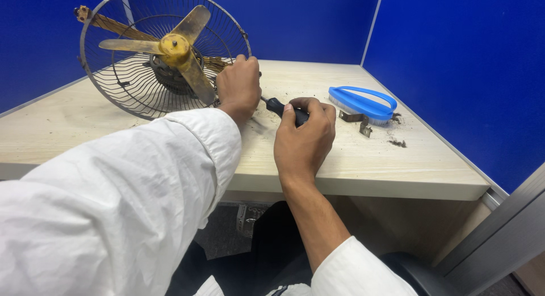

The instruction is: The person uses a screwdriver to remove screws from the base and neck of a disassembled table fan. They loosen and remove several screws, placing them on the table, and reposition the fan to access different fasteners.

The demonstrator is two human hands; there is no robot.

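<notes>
An old fan [164, 54] lies tilted at the back left of the table [352, 159], its wire guard [130, 86] resting on the wood and its yellowed blades [179, 49] facing up and toward the person, so the hub and the guard's rim are within reach. The left hand [239, 86] is closed around the near rim of the guard, apparently to keep the fan from turning or sliding. The right hand [304, 140] is wrapped around the dark handle of a screwdriver [284, 109], whose shaft points left toward the spot beside the left hand; the tip is hidden behind that hand. Holding the tool low and nearly level lines it up with the rim. To the right, well apart from the fan, lie a blue scrubbing brush [363, 104], a small bent metal clip [357, 121] just in front of it, and specks of dirt [397, 142] on the wood.
</notes>
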